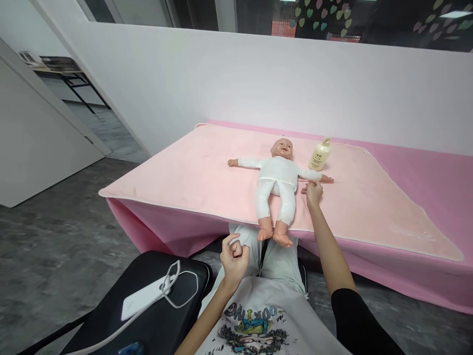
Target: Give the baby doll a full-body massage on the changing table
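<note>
A baby doll in a white suit lies face up, arms spread, its bare feet over the table's near edge. My right hand is closed just below the doll's outstretched arm on the right. Whether its fingers touch the sleeve or hold anything is hidden. Above my lap, my left hand is loosely curled, palm up, with nothing visible in it; the doll's feet are nearest to it. Beyond the arm on the right stands a pale yellow pump bottle.
A light pink blanket covers much of the table, over a darker pink cloth. Behind rises a white wall. At my left, a black chair bears a white power bank with a looped white cable.
</note>
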Action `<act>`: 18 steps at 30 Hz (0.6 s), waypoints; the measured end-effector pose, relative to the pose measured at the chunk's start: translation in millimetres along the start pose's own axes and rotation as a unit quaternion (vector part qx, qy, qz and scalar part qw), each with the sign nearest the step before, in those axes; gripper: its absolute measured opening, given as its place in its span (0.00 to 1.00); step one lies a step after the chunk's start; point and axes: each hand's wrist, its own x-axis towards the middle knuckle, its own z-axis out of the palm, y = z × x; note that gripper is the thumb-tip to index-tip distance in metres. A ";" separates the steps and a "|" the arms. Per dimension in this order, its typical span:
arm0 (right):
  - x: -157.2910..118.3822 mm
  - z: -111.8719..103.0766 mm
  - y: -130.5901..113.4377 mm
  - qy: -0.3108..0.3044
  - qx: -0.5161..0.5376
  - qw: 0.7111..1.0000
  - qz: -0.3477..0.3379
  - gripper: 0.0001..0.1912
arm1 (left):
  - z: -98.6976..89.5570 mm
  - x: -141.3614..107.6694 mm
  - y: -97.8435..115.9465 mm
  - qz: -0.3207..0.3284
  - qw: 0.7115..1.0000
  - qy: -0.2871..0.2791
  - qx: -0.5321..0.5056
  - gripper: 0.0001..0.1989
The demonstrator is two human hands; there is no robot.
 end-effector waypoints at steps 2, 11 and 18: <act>-0.9 -0.5 -1.5 0.002 0.037 0.999 0.027 0.10 | 3.2 -2.4 -4.0 -0.038 0.999 -0.022 -0.010 0.15; -0.1 1.7 0.8 -0.027 0.085 0.994 0.065 0.12 | 19.4 -9.9 -25.1 -0.098 0.991 -0.093 0.004 0.11; -4.2 3.3 0.6 -0.053 0.028 0.997 0.049 0.11 | 27.8 25.2 -21.8 -0.040 0.997 -0.064 0.033 0.09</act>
